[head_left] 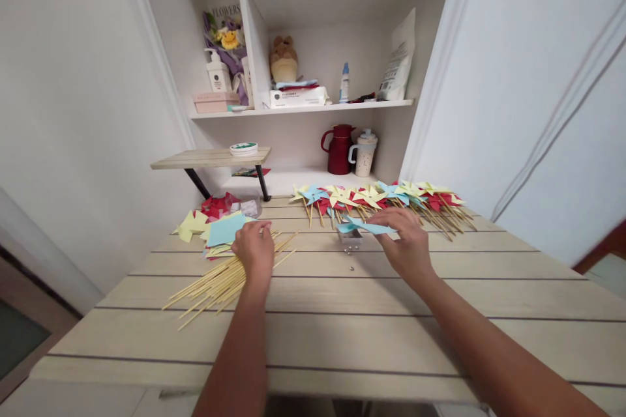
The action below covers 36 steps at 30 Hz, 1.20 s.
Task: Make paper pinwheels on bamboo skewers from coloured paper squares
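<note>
Where the pale planked tabletop (342,332) spreads widest, a long row of finished pinwheels (381,199) in red, yellow and blue lies along its far edge. At near left, a loose heap of thin wooden sticks (220,283) fans out, with cut paper squares (215,229) just beyond it. The left hand (254,249) rests on the far end of the sticks, fingers curled down onto them. The right hand (405,244) holds a light blue folded pinwheel (364,227), its fingers pinching the paper, just above a small clear box (350,239).
</note>
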Motion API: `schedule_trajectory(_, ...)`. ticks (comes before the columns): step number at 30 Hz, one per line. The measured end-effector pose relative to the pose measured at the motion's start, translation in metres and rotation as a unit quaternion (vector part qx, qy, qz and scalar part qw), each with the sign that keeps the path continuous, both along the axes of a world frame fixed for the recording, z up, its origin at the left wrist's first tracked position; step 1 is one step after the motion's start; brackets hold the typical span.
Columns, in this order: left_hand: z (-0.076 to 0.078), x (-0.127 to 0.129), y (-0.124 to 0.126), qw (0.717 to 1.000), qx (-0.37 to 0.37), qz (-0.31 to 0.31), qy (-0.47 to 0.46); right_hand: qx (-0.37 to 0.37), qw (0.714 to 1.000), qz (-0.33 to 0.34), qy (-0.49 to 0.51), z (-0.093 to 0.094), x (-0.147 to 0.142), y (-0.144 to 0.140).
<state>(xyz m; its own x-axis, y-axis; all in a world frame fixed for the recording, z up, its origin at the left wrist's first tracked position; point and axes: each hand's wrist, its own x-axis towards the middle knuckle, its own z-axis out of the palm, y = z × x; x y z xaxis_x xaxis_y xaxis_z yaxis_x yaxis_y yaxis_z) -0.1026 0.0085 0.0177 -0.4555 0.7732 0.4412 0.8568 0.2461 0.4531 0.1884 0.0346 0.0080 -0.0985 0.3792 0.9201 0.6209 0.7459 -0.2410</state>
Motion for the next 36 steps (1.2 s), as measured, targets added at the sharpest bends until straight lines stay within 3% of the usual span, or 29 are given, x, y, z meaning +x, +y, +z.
schedule_trajectory(4, 0.024, -0.043, -0.010, 0.997, -0.039, -0.059, 0.024, -0.009, 1.000, 0.008, 0.003, 0.002, -0.004, -0.004)
schedule_trajectory(9, 0.040, -0.083, -0.029, 0.987, -0.102, -0.065, 0.110, -0.021, 1.000, 0.021, -0.006, 0.002, -0.006, -0.005)
schedule_trajectory(19, 0.020, -0.097, -0.054, 0.965, -0.167, -0.098, 0.180, -0.027, 1.000, 0.006, 0.006, 0.003, -0.004, -0.006)
schedule_trajectory(26, 0.010, -0.076, -0.064, 0.944, -0.202, -0.157, 0.207, -0.024, 1.000, 0.017, 0.004, 0.002, -0.005, -0.006)
schedule_trajectory(36, 0.002, -0.076, -0.063, 0.949, -0.211, -0.114, 0.203, -0.031, 0.999, 0.022, -0.014, 0.000, -0.005, -0.006)
